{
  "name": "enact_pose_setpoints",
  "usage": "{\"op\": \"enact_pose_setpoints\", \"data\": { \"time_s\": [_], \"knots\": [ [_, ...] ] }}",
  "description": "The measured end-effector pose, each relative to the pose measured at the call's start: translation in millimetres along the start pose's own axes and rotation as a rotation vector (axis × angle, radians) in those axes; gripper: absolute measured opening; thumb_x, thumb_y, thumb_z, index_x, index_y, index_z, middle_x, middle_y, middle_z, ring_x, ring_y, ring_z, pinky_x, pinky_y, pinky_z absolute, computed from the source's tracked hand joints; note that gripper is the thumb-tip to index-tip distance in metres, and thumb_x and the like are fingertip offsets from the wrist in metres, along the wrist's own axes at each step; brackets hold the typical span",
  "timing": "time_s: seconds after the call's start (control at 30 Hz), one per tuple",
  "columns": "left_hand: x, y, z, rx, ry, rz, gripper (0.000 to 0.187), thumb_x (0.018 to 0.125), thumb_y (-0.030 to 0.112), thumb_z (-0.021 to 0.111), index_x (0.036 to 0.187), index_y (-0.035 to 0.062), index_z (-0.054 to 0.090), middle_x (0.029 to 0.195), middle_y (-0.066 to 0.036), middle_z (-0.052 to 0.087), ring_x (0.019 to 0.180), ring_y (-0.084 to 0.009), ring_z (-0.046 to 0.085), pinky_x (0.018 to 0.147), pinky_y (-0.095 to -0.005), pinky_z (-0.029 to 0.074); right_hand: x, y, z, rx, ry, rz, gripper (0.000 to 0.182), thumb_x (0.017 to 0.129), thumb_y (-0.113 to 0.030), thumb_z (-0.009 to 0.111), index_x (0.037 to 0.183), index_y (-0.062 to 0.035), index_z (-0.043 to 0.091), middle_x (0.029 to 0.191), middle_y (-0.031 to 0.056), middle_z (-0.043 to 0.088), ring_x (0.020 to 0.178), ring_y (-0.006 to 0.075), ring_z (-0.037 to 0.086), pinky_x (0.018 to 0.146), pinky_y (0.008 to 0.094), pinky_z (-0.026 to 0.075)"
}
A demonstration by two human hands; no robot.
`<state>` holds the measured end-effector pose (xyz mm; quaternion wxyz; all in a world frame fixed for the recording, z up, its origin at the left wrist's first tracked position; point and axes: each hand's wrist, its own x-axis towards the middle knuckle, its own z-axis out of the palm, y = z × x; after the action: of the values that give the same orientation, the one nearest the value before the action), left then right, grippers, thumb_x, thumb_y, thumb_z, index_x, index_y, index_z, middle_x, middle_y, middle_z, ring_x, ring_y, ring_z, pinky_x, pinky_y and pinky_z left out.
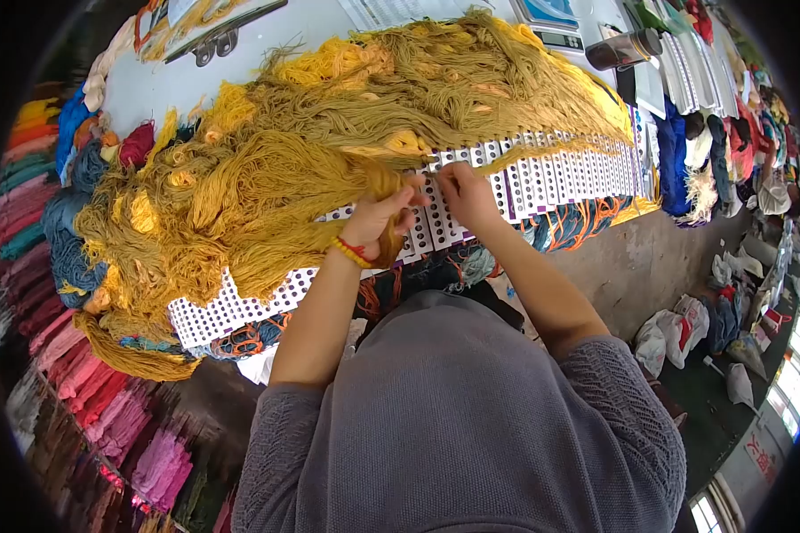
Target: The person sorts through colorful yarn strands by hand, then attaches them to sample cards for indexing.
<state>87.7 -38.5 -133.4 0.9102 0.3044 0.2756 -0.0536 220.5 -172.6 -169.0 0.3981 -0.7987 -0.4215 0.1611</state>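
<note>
Closest to me is the person's grey sweater (453, 417), with bare forearms reaching forward over the bench (147, 89). Blue and orange yarn (587, 220) hangs in a tangle along its near edge. Just beyond that, a long row of white punched cards (529, 182) runs from left to right, and the hands work above its middle.

The left hand (384, 216), with a red and yellow bracelet (353, 252) at its wrist, is half closed, its fingers curled around a gathered hank of golden yarn (302, 173). The hank fans out to the left, and some of it hangs down below the palm. The right hand (468, 197) is close beside it, thumb and forefinger pressed together in a small pinch; I cannot tell whether a strand lies between the tips.

To my eye the step in hand is parting a few strands from the hank at the cards' far edge. It calls for a steady hold on the left and a fine fingertip grip on the right, so that the strands come free without snagging.

Past the hands, the heap of olive-gold yarn (444, 75) covers most of the surface, flecked with brighter yellow. At the far right stands or lies a dark bottle (622, 51).
</note>
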Motion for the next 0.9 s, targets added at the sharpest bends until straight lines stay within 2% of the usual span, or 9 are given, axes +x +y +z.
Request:
{"op": "enact_pose_setpoints", "data": {
  "time_s": [0.2, 0.33, 0.4, 0.57, 0.63, 0.67, 0.77, 0.83, 0.9],
  "knots": [
    [28.0, -30.2, -14.6, -0.043, 0.195, 0.095, 0.029, 0.084, 0.024, 0.055, 0.106, 0.0059, 0.057, 0.077, 0.001, 0.054, 0.059, -0.0077, 0.046, 0.047, -0.0177, 0.032, 6.9, -30.9, -6.9, -0.171, -0.069, -0.091, 0.023, 0.072, -0.021, 0.061, 0.091, -0.0121, 0.054, 0.079, 0.0070, 0.055, 0.063, 0.0273, 0.059, 0.051, 0.0362, 0.048],
    [5.2, -22.2, -21.9, -0.238, 0.604, 0.067, 0.021, 0.085, 0.021, 0.048, 0.077, 0.0029, 0.056, 0.065, -0.001, 0.051, 0.048, -0.0070, 0.035, 0.043, -0.0208, 0.030, 10.5, -24.2, 5.6, -0.463, -0.217, 0.047, 0.045, 0.066, -0.037, 0.062, 0.101, -0.0130, 0.048, 0.085, 0.0102, 0.050, 0.065, 0.0291, 0.059, 0.052, 0.0399, 0.048],
    [-2.4, -28.2, -62.4, -0.249, 0.446, 0.091, 0.014, 0.076, 0.014, 0.052, 0.066, 0.0052, 0.051, 0.057, -0.001, 0.048, 0.044, -0.0082, 0.035, 0.043, -0.0220, 0.028, 11.5, -22.1, 6.1, -0.477, -0.200, 0.042, 0.042, 0.066, -0.036, 0.062, 0.101, -0.0144, 0.052, 0.085, 0.0088, 0.052, 0.064, 0.0269, 0.059, 0.052, 0.0374, 0.048],
    [-84.2, 53.9, -95.0, -0.037, 0.838, 0.227, 0.016, 0.072, 0.014, 0.046, 0.057, 0.0087, 0.045, 0.049, 0.000, 0.038, 0.043, -0.0117, 0.035, 0.043, -0.0251, 0.029, 11.7, -15.2, 11.0, -0.476, -0.214, 0.059, 0.041, 0.066, -0.036, 0.062, 0.101, -0.0160, 0.052, 0.085, 0.0086, 0.052, 0.068, 0.0269, 0.060, 0.054, 0.0378, 0.048],
    [-125.1, 81.6, -188.1, 0.598, 1.040, 0.611, 0.020, 0.077, 0.018, 0.043, 0.060, 0.0095, 0.048, 0.053, -0.002, 0.042, 0.045, -0.0132, 0.036, 0.044, -0.0256, 0.033, 10.4, -13.0, 11.1, -0.474, -0.210, 0.059, 0.041, 0.066, -0.036, 0.062, 0.102, -0.0163, 0.052, 0.085, 0.0086, 0.052, 0.069, 0.0267, 0.060, 0.054, 0.0379, 0.048],
    [-144.4, 122.2, -144.9, 0.050, 0.996, 0.589, 0.016, 0.078, 0.014, 0.044, 0.065, 0.0084, 0.051, 0.051, 0.000, 0.040, 0.045, -0.0110, 0.034, 0.043, -0.0243, 0.030, 10.1, -13.0, 10.6, -0.460, -0.216, 0.066, 0.042, 0.066, -0.036, 0.062, 0.102, -0.0163, 0.052, 0.086, 0.0087, 0.052, 0.070, 0.0267, 0.060, 0.055, 0.0384, 0.048],
    [-206.1, 179.9, -213.0, 0.356, 1.393, 0.389, 0.024, 0.083, 0.028, 0.048, 0.072, 0.0066, 0.051, 0.053, 0.000, 0.041, 0.047, -0.0124, 0.039, 0.042, -0.0281, 0.035, 13.2, -17.3, 7.0, -0.433, -0.259, 0.097, 0.043, 0.067, -0.037, 0.061, 0.103, -0.0159, 0.051, 0.087, 0.0094, 0.052, 0.073, 0.0280, 0.059, 0.059, 0.0399, 0.048],
    [-184.8, 173.5, -161.1, 0.354, 1.381, 0.405, 0.031, 0.083, 0.035, 0.050, 0.074, 0.0052, 0.052, 0.050, 0.001, 0.041, 0.040, -0.0107, 0.034, 0.036, -0.0247, 0.030, 14.8, -21.0, 2.5, -0.394, -0.282, 0.127, 0.041, 0.070, -0.038, 0.060, 0.102, -0.0143, 0.050, 0.090, 0.0110, 0.053, 0.075, 0.0288, 0.059, 0.061, 0.0407, 0.048],
    [-166.1, 153.2, -120.0, 0.191, 0.706, 0.151, 0.042, 0.082, 0.045, 0.051, 0.086, 0.0031, 0.057, 0.075, -0.007, 0.053, 0.063, -0.0143, 0.048, 0.054, -0.0291, 0.042, 17.6, -33.7, -1.8, -0.222, -0.276, 0.192, 0.039, 0.074, -0.037, 0.058, 0.104, -0.0126, 0.050, 0.095, 0.0112, 0.054, 0.077, 0.0292, 0.059, 0.062, 0.0398, 0.048]
  ]
}}
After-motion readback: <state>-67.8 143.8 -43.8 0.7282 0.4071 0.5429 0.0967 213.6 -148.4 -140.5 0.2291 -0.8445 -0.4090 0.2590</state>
